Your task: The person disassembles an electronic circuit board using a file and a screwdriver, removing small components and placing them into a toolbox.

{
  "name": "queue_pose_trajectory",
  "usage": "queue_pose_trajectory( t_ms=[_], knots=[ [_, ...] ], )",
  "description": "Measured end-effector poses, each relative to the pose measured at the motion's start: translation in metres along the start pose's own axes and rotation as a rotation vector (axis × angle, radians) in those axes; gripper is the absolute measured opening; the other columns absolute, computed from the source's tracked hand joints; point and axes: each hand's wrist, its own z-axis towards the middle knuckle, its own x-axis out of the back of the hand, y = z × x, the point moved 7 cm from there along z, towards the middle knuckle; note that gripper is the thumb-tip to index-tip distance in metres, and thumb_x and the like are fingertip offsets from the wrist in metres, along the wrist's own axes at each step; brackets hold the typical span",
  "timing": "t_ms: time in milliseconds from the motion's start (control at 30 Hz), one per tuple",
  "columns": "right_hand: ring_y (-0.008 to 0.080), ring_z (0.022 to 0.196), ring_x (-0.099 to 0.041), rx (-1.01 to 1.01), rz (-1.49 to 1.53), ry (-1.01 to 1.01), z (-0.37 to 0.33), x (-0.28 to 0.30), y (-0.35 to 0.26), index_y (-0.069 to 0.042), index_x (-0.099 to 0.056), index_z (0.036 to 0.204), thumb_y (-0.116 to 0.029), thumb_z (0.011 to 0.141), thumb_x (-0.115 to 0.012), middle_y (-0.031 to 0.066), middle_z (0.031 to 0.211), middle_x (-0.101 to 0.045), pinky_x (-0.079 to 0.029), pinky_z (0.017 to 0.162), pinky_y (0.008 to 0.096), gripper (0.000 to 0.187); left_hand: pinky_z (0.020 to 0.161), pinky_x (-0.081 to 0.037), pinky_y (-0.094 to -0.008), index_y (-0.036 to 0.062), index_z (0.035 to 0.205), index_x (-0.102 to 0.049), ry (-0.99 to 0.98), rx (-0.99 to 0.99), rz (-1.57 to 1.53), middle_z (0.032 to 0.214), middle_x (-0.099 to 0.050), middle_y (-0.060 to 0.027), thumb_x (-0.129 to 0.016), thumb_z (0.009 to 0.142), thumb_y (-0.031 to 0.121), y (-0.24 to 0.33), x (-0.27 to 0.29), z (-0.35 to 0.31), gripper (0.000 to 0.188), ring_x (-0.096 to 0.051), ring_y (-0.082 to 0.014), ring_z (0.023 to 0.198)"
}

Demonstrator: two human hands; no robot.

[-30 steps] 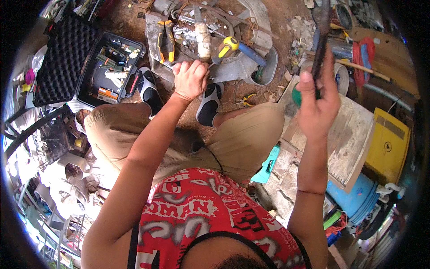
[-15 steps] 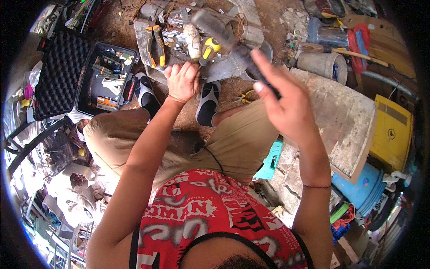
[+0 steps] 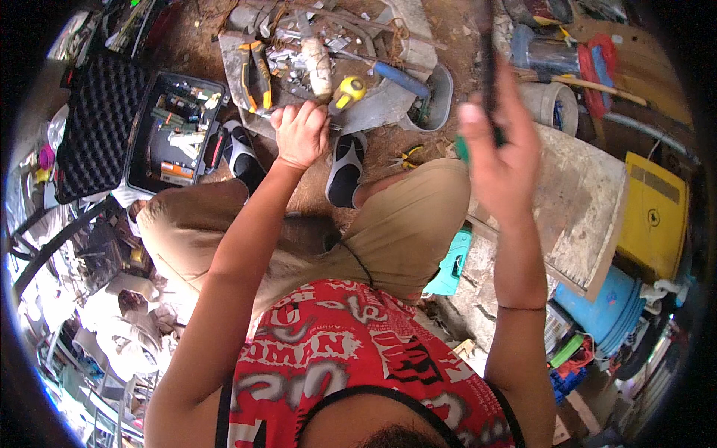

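Observation:
My left hand (image 3: 302, 134) is closed in a fist at the near edge of a grey slab (image 3: 358, 113). What it grips is hidden, though a thin bit of metal shows beside its fingers. Raised at the right, my right hand (image 3: 508, 149) is closed round a long dark-handled tool (image 3: 487, 67), blurred, its far end running past the picture's top; a green part shows by the palm. Near my left fist lie a yellow stubby-handled screwdriver (image 3: 350, 91), a whitish wrapped handle (image 3: 317, 66) and yellow-and-black pliers (image 3: 256, 78). A blue-handled tool (image 3: 403, 78) rests farther right.
An opened black case (image 3: 138, 160) with assorted small parts stands at the left. My feet flank the slab's near edge. A grey tub (image 3: 446, 101), small pliers (image 3: 409, 155), a worn board (image 3: 571, 194), a bucket (image 3: 538, 104) and a yellow case (image 3: 653, 216) are on the right.
My right hand has swung up and to the right with the tool, uncovering the blue-handled tool and the tub. My left hand stays nearly in place.

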Motion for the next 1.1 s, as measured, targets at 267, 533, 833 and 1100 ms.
queue_pose_trajectory(
  t_ms=[267,533,833,1100],
  knots=[
    [0.0044,0.071,-0.051,-0.310,0.366,-0.280,-0.042,-0.117,0.042,-0.002,-0.057,0.115,-0.013,0.069,-0.086,-0.0043,0.078,-0.054,-0.046,0.065,0.0216,0.056,0.080,-0.031,-0.0409,0.0199,0.094,-0.062,-0.078,-0.041,0.054,0.099,-0.058,-0.0010,-0.062,0.075,0.032,-0.002,-0.007,-0.016,0.023,-0.050,-0.0241,0.082],
    [0.0047,0.069,-0.054,-0.330,0.672,0.053,-0.027,-0.090,0.066,-0.005,-0.059,0.105,-0.013,0.083,-0.075,-0.0018,0.083,-0.060,-0.044,0.062,0.0195,0.029,0.085,-0.033,-0.0394,0.0118,0.120,-0.049,-0.099,0.009,-0.122,0.115,-0.056,-0.0070,-0.078,0.064,0.049,0.004,0.015,-0.011,0.073,-0.053,-0.0251,0.097],
    [0.0066,0.079,-0.054,-0.384,0.675,0.084,-0.052,-0.078,0.104,-0.003,-0.056,0.113,-0.013,0.081,-0.077,-0.0012,0.089,-0.059,-0.045,0.069,0.0207,0.039,0.093,-0.035,-0.0423,0.0095,0.128,-0.044,-0.173,0.089,-0.204,0.123,-0.054,-0.0093,-0.084,0.061,0.022,-0.006,0.013,-0.026,0.078,-0.052,-0.0282,0.111],
    [0.0072,0.078,-0.056,-0.442,0.833,0.092,-0.081,-0.076,0.099,-0.004,-0.054,0.118,-0.012,0.081,-0.076,0.0011,0.093,-0.061,-0.047,0.068,0.0214,0.043,0.098,-0.037,-0.0439,0.0148,0.118,-0.061,-0.335,0.133,-0.188,0.131,-0.051,-0.0063,-0.080,0.064,0.019,-0.013,0.021,-0.016,0.057,-0.050,-0.0292,0.119]
  ],
)
